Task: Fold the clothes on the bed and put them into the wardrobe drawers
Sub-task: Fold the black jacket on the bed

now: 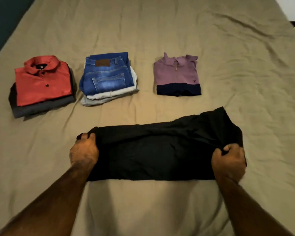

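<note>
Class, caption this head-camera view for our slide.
Both hands grip a black garment near three folded piles on the bed.

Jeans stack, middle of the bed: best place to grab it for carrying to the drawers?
Probably from both short sides, hands slid under the bottom grey layer, palms up. The jeans sit on white and grey folded pieces that stick out at the near edge, so a top pinch would lift only the jeans. Both hands are now gripping the black garment, so they must release first.

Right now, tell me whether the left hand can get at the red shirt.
Probably not yet: the left hand is gripping the black garment. Once it lets go, bare sheet lies between it and the red shirt.
</note>
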`<action>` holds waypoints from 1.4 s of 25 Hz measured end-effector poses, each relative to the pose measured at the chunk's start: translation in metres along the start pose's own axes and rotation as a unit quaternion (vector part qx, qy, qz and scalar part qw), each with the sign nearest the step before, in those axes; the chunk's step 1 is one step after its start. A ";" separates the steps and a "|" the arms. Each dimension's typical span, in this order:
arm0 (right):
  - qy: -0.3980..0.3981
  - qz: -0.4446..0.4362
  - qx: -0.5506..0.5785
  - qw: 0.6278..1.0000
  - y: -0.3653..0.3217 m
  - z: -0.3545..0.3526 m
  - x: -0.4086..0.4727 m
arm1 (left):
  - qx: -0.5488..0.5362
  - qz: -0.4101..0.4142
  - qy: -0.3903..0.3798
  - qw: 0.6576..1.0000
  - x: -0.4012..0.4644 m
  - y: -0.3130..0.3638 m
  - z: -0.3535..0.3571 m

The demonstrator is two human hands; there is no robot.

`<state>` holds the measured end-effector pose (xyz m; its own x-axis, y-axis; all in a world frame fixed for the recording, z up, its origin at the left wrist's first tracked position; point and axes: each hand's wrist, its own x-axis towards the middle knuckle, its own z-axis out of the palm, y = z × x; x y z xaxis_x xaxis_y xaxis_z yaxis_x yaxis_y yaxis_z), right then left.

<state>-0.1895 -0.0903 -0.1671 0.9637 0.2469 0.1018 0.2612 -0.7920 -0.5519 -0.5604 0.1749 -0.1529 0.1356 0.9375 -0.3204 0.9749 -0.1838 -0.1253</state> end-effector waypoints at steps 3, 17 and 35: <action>-0.058 0.070 -0.045 0.995 0.040 -0.017 -0.016 | -0.009 -0.049 -0.058 0.997 -0.029 -0.006 0.027; -0.088 -0.166 -0.137 0.973 0.052 -0.014 -0.012 | -0.008 0.511 0.095 0.855 -0.111 0.246 0.018; -0.254 0.240 0.004 0.937 0.073 -0.023 0.009 | -0.023 0.597 0.031 0.802 -0.156 0.307 0.055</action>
<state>-0.1606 -0.1586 -0.1879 0.8187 0.0985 -0.5657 -0.1980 -0.8762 -0.4393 -0.2919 -0.0443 -0.1933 0.9836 0.1156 -0.1383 0.1499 -0.9507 0.2716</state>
